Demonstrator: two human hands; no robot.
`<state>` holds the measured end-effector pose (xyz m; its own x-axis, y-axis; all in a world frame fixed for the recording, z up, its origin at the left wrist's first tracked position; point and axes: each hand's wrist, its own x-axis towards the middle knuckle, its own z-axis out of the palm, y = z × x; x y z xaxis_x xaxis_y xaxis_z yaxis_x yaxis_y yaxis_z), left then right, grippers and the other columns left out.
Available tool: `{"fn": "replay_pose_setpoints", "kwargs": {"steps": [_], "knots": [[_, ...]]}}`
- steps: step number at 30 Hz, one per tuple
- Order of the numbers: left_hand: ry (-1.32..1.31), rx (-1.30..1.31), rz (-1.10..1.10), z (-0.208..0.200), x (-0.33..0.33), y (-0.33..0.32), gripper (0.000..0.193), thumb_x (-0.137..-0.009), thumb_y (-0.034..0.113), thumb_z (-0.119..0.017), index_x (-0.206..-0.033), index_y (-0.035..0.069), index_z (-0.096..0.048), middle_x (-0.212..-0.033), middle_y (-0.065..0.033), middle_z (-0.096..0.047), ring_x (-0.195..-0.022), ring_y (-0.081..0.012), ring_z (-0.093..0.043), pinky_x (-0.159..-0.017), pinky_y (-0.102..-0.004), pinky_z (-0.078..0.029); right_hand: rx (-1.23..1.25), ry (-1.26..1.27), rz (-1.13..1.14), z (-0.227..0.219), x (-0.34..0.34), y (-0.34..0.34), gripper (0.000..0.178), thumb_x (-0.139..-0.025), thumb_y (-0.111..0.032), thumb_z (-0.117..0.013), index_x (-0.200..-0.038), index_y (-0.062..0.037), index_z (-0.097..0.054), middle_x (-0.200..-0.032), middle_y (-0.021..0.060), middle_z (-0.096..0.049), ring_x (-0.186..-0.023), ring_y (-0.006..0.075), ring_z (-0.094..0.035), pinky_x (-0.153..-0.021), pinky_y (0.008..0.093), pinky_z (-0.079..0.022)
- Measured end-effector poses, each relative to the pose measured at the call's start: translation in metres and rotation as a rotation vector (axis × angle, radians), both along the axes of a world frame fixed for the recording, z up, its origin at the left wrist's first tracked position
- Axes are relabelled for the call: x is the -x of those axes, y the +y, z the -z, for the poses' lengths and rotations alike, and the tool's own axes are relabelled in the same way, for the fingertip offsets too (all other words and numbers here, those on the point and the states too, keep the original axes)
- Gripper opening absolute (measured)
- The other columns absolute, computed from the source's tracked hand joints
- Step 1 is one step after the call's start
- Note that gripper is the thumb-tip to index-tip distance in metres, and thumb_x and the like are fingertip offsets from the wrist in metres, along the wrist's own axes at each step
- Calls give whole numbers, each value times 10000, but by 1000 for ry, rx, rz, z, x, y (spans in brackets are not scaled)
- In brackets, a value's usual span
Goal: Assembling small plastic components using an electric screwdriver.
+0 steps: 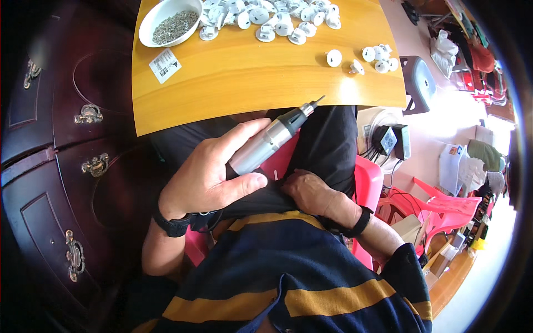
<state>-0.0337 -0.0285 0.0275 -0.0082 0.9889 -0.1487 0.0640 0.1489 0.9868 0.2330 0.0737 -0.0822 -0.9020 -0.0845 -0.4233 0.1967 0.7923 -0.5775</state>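
Prob. home wkshop, dk wood cabinets (66, 136), tbl (250, 77) w/ white pcs (283, 28)

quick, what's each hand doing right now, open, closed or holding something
Left hand: closed around a silver-and-black powered screwdriver.
Right hand: low at the lap, fingers partly hidden; cannot tell whether open or closed.

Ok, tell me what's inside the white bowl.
The white bowl holds a heap of metallic pieces, too small to identify surely. The heap covers the bowl's bottom and anything beneath.
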Motion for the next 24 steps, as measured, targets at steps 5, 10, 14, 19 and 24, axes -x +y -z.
{"fn": "replay_pose_setpoints", "kwargs": {"steps": [5, 10, 14, 19, 24], "knots": [[-82, 51, -55, -1, -5, -10, 727, -854, 135, -784, -1477, -23, -445, -1291, -154, -641, -1089, -203, -658, -994, -330, -490, -91, 36, -26, -8, 7, 5, 222, -803, -90, -583, -975, -24, -708, -933, 199, -702, -969, 335, -681, -999, 424, -486], [-196, -45, -197, 5, -17, -6, 730, -914, 190, -773, -1507, -29, -408, -1186, -72, -629, -1005, -110, -604, -903, -286, -510, 155, 25, 116, -56, 36, 41, 193, -880, -97, -609, -1034, -22, -700, -984, 198, -706, -939, 378, -686, -893, 445, -542], [-322, -150, -413, 0, -14, -9, 925, -885, 345, -799, -1545, -57, -293, -1016, -114, -626, -707, -95, -581, -624, -224, -490, -28, 197, 149, -115, 90, 79, 168, -909, -123, -630, -1032, -42, -710, -955, 179, -717, -905, 386, -692, -817, 454, -557], [-297, -329, -611, 4, -4, -19, 869, -909, 390, -727, -1521, -64, -307, -993, -111, -618, -668, -112, -570, -585, -230, -470, -239, 490, 274, -154, 170, 115, 156, -918, -206, -609, -916, -97, -720, -802, 190, -704, -792, 395, -698, -715, 489, -550], [-342, -398, -783, 5, -1, -23, 711, -939, 294, -679, -1483, -34, -359, -996, -99, -617, -685, -110, -585, -593, -235, -480, -390, 573, 262, -156, 274, 133, 155, -898, -222, -637, -927, -102, -731, -845, 167, -725, -823, 368, -713, -736, 463, -563]]}}
